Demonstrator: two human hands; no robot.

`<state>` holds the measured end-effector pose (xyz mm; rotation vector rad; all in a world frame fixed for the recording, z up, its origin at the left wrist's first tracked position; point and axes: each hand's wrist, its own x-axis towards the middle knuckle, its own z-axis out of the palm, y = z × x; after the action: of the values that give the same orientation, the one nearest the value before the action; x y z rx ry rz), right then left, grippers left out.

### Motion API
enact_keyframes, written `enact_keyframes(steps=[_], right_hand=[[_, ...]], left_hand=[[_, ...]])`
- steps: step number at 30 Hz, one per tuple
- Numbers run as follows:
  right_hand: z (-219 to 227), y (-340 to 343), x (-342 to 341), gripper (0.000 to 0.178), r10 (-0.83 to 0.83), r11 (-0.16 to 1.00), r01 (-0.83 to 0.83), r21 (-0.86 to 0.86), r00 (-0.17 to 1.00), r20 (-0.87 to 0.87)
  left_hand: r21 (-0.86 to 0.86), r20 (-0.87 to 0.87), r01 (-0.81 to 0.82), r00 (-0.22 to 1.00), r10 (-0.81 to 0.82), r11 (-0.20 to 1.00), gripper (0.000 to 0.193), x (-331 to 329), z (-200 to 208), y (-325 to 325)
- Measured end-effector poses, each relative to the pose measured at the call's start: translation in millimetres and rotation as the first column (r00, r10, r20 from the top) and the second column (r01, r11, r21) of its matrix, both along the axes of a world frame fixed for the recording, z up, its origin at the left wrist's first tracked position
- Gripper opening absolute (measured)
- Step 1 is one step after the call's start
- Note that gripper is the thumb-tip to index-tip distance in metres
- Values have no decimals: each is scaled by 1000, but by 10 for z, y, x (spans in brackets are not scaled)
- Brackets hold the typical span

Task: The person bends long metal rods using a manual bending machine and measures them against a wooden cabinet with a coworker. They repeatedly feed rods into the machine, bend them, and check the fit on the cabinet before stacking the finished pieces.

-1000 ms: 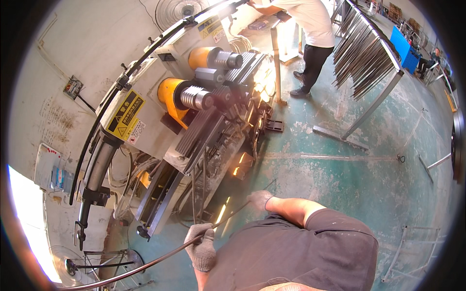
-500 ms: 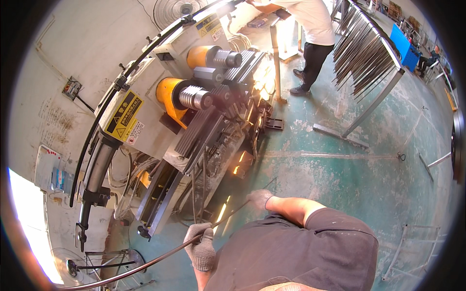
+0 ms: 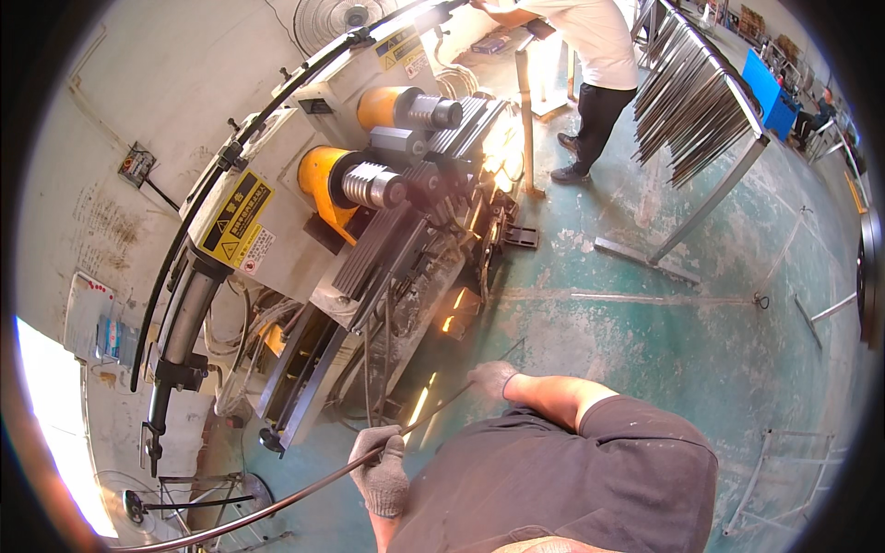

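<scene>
I hold a long, thin metal rod that runs slantwise across my front. It looks curved in this wide view. My left hand, in a grey knit glove, is closed around it near the lower middle. Further along, towards its far tip, my right hand grips the same rod, also gloved; its fingertips are partly hidden. Ahead of my hands, to the left, stands a large machine with yellow housings and ribbed steel rollers. The rod is apart from those rollers.
Another person in a white shirt and dark trousers stands at the machine's far end. A rack hung with many dark rods stands at the far right. Bright light falls beside the machine. Fans and a metal frame are near the edges.
</scene>
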<state>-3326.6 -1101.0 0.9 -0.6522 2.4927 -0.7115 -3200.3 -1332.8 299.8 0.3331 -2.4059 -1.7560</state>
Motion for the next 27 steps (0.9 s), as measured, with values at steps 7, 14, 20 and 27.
enact_keyframes(steps=[7,14,20,27], right_hand=[[2,1,12,29,-10,1000,10,-5,1000,2],[8,1,16,29,-18,1000,18,-26,1000,2],[-20,3,15,29,-14,1000,14,-19,1000,10],[-30,9,33,28,-9,1000,9,-26,1000,1]], left_hand=[[10,5,-1,1000,1,1000,11,-6,32,26],[-2,2,-2,1000,2,1000,11,7,19,17],[-10,2,-2,1000,3,1000,11,5,-11,10],[-5,-3,-2,1000,2,1000,11,25,-14,17]])
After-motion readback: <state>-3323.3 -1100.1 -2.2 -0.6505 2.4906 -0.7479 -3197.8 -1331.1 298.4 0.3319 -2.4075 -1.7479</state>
